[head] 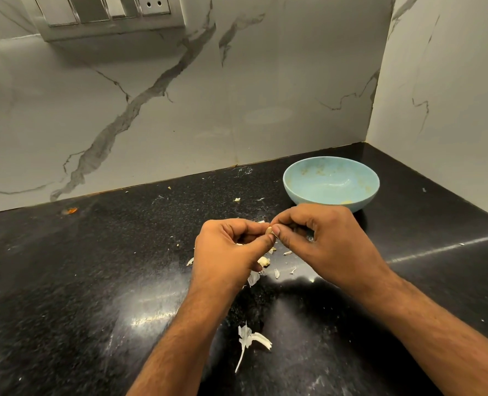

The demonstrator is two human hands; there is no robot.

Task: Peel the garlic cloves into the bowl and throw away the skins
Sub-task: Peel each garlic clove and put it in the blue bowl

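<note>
left hand [231, 247]: fingers curled, thumb and forefinger pinching the garlic clove [269, 230], I read it as the anchor so the clove can't twist
right hand [317, 235]: thumb and fingertips pinched on the same clove from the other side, nails at its tip, looks like I'm picking at the skin edge; can't tell how much skin is left
clove position: held in the air just in front of the blue bowl [331, 181], between both hands; short drop to the bowl once bare, my guess at why I work this close
bowl: at the back of the black countertop [65, 281] near the wall corner, a pale bit shows low on its near inside wall, possibly a peeled clove, too small to be sure
loose garlic piece [264, 261]: on the counter in front of the bowl, under my hands, probably next in queue
skins: small flakes scattered in front of the bowl, one big papery skin [251, 340] far nearer me than the bowl; none binned yet
risk: clove is tiny, could pop out of the pinch
</note>
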